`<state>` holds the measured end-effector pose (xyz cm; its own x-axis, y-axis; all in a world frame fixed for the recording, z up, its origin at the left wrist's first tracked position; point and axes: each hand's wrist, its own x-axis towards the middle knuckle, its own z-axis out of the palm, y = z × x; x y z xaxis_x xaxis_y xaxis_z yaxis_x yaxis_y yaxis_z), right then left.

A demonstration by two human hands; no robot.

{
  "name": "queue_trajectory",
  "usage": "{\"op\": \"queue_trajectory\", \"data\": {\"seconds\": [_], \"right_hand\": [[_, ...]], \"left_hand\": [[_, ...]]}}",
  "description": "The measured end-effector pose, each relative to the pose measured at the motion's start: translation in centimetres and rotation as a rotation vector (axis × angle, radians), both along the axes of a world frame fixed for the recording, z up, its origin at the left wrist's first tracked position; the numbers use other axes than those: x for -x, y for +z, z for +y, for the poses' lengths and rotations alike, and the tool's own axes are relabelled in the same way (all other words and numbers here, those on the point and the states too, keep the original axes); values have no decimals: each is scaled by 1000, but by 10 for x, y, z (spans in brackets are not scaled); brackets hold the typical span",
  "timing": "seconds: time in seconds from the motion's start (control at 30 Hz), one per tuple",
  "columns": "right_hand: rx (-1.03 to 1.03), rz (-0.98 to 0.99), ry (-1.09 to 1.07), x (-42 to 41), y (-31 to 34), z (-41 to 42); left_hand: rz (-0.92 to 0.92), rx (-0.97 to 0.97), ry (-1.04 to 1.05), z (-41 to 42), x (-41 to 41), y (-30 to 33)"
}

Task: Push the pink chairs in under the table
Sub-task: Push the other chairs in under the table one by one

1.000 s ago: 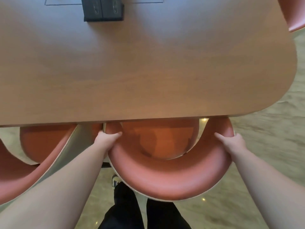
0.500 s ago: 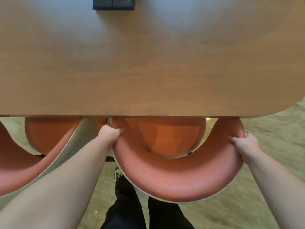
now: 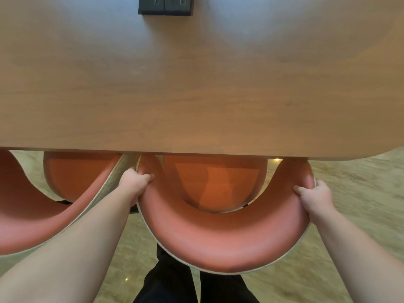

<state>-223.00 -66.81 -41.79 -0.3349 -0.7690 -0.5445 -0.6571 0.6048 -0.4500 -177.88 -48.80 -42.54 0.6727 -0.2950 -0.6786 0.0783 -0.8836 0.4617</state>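
A pink chair [image 3: 223, 243] with a curved backrest stands right below me, its orange seat partly tucked under the wooden table [image 3: 196, 95]. My left hand [image 3: 136, 182] grips the backrest's left end. My right hand [image 3: 314, 197] grips its right end. A second pink chair [image 3: 32, 217] stands to the left, its seat also partly under the table edge.
A black socket box [image 3: 165, 5] sits in the table top at the far edge. The table's rounded corner is at the right. Pale stone floor [image 3: 360, 204] lies to the right and below. My dark trouser legs [image 3: 188, 285] are behind the chair.
The chair and both hands have shifted right in view, and my right hand's grip has closed around the backrest end. The table edge now covers a little more of the seat.
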Motion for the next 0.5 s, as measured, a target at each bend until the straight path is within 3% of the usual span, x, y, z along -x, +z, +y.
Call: {"op": "queue_trajectory", "data": {"seconds": [0.5], "right_hand": [[-26, 40, -12, -12, -5, -8]], "left_hand": [[3, -22, -14, -17, -17, -9]]}}
